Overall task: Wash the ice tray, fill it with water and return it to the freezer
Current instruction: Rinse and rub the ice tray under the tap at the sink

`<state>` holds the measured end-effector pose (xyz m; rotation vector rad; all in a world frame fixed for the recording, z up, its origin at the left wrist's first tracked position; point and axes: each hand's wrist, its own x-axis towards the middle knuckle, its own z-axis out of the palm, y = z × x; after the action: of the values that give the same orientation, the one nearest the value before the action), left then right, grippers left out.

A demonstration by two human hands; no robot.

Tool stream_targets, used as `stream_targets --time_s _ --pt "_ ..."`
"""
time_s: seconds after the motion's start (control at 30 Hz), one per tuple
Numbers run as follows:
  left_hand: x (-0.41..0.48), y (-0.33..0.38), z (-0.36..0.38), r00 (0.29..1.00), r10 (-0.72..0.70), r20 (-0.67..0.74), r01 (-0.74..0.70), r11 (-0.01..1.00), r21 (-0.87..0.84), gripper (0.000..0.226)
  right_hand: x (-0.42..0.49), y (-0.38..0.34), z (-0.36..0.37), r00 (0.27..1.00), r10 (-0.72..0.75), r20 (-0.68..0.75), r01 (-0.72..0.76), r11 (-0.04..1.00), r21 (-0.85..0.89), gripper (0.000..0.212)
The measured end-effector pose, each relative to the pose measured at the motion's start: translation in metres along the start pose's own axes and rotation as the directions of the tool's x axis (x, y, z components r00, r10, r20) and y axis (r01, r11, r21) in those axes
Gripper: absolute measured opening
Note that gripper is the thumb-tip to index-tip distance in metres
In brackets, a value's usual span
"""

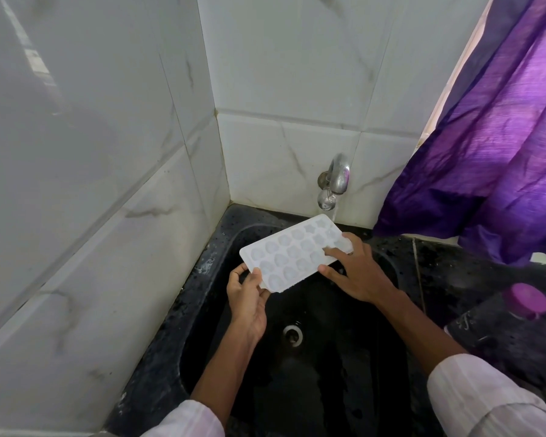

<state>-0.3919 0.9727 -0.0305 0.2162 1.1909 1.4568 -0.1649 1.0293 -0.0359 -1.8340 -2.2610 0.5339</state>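
Observation:
A white plastic ice tray [289,252] with several shaped cells is held over the black sink [328,373], cells facing up. My left hand [248,298] grips its near corner from below. My right hand [356,272] lies on the tray's right end, with fingers spread over the cells and the thumb under the edge. The chrome tap [334,181] on the back wall is running. A thin stream of water falls onto the tray's far right corner.
White marbled tiles close in the left and back sides. A purple curtain [486,152] hangs at the right. On the black counter to the right stands a bottle with a purple cap [528,301]. The sink's drain [293,334] is below my hands.

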Motion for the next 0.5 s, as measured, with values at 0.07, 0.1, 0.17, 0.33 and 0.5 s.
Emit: stream_targets --time_s 0.07,0.1,0.17,0.33,0.5 --pt "0.001 0.0 -0.002 1.0 0.0 -0.003 0.0 1.0 0.003 0.023 -0.001 0.001 0.0 1.0 -0.014 0.004 0.014 1.0 0.011 0.053" --pt "0.0 0.0 -0.003 1.0 -0.003 -0.005 0.003 1.0 0.005 0.022 -0.001 0.002 0.0 1.0 -0.017 -0.002 0.017 1.0 0.017 0.052" --pt "-0.001 -0.001 -0.003 1.0 -0.014 -0.006 0.014 1.0 0.0 0.021 0.0 0.002 0.001 1.0 -0.001 -0.02 0.001 0.999 0.037 0.048" --pt "-0.005 -0.004 -0.001 1.0 -0.024 0.0 0.024 1.0 -0.018 0.022 -0.001 -0.002 0.006 0.997 0.054 -0.056 -0.05 0.997 0.065 0.046" --pt "-0.005 -0.001 -0.003 0.999 0.031 0.032 -0.033 0.998 0.058 0.022 -0.005 0.008 0.013 0.999 0.046 -0.011 -0.045 0.996 0.077 0.042"
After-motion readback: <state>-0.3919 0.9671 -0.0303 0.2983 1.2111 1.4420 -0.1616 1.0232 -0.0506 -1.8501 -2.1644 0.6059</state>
